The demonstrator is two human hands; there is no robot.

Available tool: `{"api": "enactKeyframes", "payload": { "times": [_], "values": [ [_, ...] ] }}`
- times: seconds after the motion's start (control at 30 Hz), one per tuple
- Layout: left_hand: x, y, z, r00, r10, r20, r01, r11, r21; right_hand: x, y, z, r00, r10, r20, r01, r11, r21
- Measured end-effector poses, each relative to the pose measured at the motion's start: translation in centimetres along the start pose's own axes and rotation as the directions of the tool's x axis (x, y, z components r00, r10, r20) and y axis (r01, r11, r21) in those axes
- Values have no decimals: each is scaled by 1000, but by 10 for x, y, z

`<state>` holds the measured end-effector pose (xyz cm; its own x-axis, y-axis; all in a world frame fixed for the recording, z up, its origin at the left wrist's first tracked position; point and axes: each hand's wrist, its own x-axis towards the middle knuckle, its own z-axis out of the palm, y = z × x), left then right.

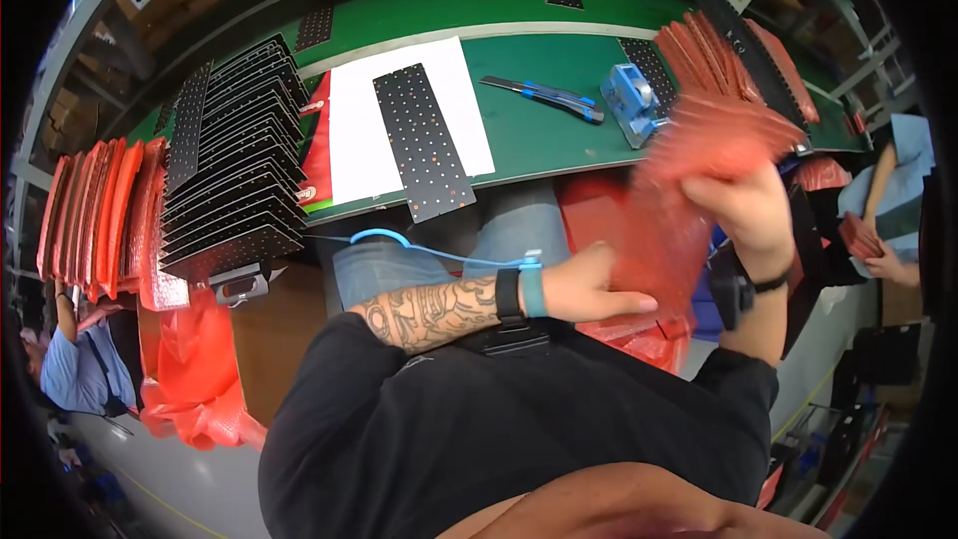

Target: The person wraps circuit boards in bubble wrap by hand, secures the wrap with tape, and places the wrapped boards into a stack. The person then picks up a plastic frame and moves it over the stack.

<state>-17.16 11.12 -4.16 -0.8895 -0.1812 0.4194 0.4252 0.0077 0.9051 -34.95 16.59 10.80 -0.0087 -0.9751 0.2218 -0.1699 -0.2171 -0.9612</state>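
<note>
The right hand [743,208] grasps red bubble plastic [671,255] by its upper part, just off the near edge of the desk [539,152] on the right side; the plastic is blurred and hangs down in front of the person's body. The left hand [591,284] is at the left side of the same plastic, its thumb reaching right across it; whether those fingers grip cannot be told. A teal wrist strap [534,293] with a blue cord [384,237] and a black band [509,297] circle the left wrist.

On the desk, left of the middle, a black dotted panel [419,140] lies on a white sheet [354,125], its near end reaching past the sheet's near edge. Right of the sheet lies a blue and black utility knife [544,98], and farther right, near the right hand, stands a blue tape dispenser [629,105]. Beyond it, to the right, red bubble pouches [694,55] stand in a row.

At the left, many black panels [239,155] stand in a close row, with more red pouches [95,210] left of them. Red plastic film [195,374] hangs below. At the far right are a co-worker's hands [883,262]; another person [85,364] in blue is at the far left.
</note>
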Motion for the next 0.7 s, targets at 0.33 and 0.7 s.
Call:
{"api": "enactKeyframes", "payload": {
  "times": [0.33, 0.7],
  "values": [
    [-117, -21, -89, 685, -333, -648, 104, 925, -365, 193, 163, 94, 835, 349, 425, -449, 879, 160],
    [-177, 1, -128, 398, -487, -777, 121, 868, -482, 360, 278, -13, 856, 367, -364, -485, 812, -325]
  ]
}}
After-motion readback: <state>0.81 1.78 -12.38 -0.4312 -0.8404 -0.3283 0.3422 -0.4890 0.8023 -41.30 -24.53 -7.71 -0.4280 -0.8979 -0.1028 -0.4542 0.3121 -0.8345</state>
